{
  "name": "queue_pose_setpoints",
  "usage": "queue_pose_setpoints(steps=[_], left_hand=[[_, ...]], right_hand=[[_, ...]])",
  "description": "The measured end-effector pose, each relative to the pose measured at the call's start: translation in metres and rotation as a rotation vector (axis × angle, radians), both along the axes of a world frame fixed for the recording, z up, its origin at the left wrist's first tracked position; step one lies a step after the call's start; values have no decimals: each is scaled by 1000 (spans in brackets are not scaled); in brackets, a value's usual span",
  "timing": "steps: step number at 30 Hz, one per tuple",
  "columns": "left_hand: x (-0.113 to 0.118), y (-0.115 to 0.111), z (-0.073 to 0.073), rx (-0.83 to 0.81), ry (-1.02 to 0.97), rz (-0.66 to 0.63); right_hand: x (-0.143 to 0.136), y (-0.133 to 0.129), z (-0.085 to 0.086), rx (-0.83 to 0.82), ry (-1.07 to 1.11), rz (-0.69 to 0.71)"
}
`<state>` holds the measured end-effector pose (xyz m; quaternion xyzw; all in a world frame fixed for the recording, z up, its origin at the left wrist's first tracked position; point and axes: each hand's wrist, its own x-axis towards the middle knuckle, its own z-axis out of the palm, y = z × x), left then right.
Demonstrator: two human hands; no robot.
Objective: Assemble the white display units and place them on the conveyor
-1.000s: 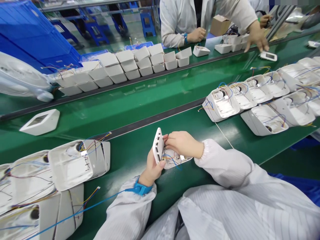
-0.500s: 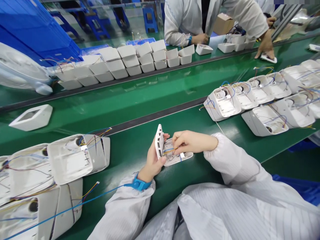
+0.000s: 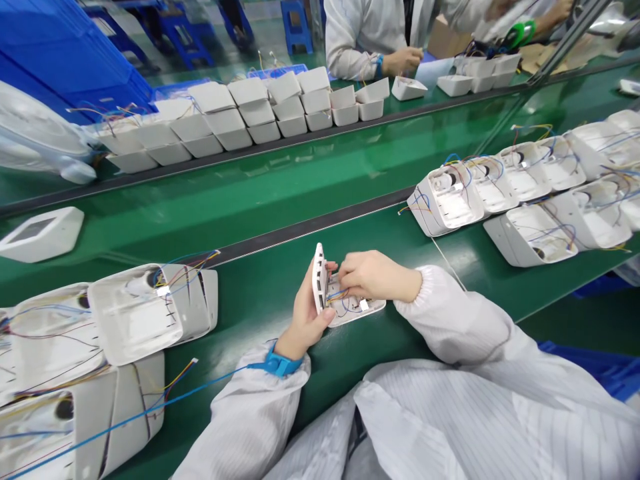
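Note:
My left hand (image 3: 306, 312) is closed around the raised side of a small white plastic housing (image 3: 356, 315), its thumb pressed on the near edge. The housing stands half open over the bench: one panel is upright against my palm, and the other part lies flat with its inside facing up. Thin coloured wires (image 3: 339, 293) and a white connector (image 3: 365, 305) show inside. My right hand (image 3: 367, 275) reaches over the housing with fingers pinched together at the wires. The fingertips are partly hidden, but the wires run up to them. A blue wrist strap (image 3: 281, 364) circles my left wrist.
White housings with wires stand at left (image 3: 137, 320) and right (image 3: 453, 200). Beyond the green conveyor (image 3: 280, 180) are rows of white shells (image 3: 245, 113) and a co-worker's hand (image 3: 403, 61). A closed white unit (image 3: 43, 233) sits on the belt. A blue cord (image 3: 200, 385) crosses the lower left.
My right hand has shifted slightly left and inward over the housing. The closed white unit on the belt has moved left. Across the belt, the co-worker's reaching arm has drawn back.

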<state>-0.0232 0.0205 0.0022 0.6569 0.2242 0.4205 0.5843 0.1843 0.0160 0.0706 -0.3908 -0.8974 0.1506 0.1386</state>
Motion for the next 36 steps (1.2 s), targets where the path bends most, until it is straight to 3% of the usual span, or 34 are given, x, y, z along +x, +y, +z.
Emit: queue_pose_setpoints(steps=[7,14,20,24,30,34,36], left_hand=[[5,-2,11,117,84,37],[6,-1,7,155,134,23],[4,5,25,481,415,32],[2,7,35,641,630,-106],[1,9,35,671,748,-175],[1,12,31,671,757,-178],[1,13,29,667,751,-176]], right_hand=[[-1,-2,-3,43,-114,-148],[-5,-4,-8,-5,-168,-194],[-9,-6,-7,-66,-146,-283],[-3,-2,-4,-233,-6,-342],[34,14,4,-529,342,-174],[34,17,-1,-646,776,-456],[20,16,-8,-736,888,-504]])
